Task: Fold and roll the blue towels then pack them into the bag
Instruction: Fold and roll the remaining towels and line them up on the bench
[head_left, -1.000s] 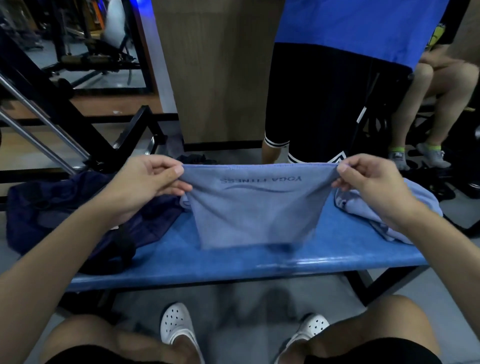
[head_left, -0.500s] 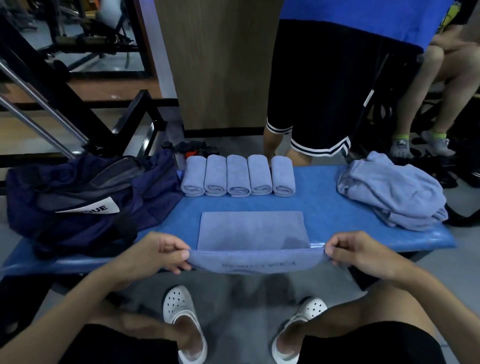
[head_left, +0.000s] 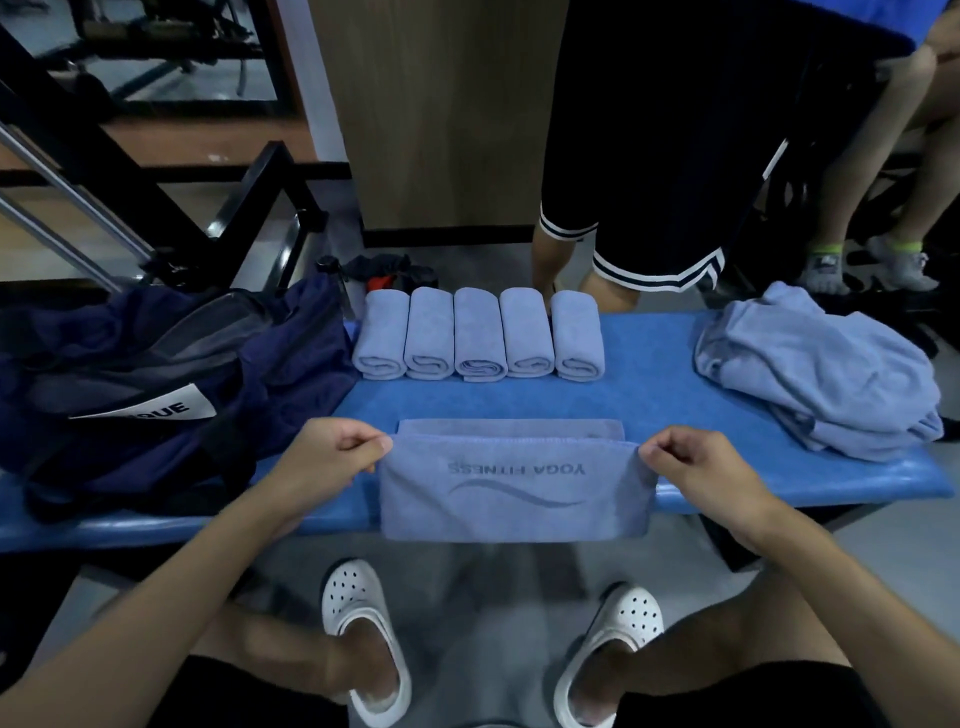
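A light blue towel (head_left: 511, 493) printed "YOGA FITNESS" lies folded over the near edge of the blue bench (head_left: 649, 395). My left hand (head_left: 332, 457) pinches its left top corner and my right hand (head_left: 696, 462) pinches its right top corner, with the upper layer folded back over the lower one. Several rolled blue towels (head_left: 478, 335) stand in a row at the bench's far side. A loose heap of unfolded blue towels (head_left: 815, 374) lies at the right end. The dark navy bag (head_left: 156, 384) slumps on the left end.
A person in black shorts (head_left: 649, 156) stands just behind the bench, and another sits at the far right. A wooden panel (head_left: 441, 114) rises behind. Black gym equipment frames (head_left: 156, 208) fill the left. My white clogs (head_left: 363, 644) rest on the grey floor below.
I lowered the towel from in front of me onto the bench, pulled its free end toward me, then folded that end back over the part lying flat. The view tilted down.
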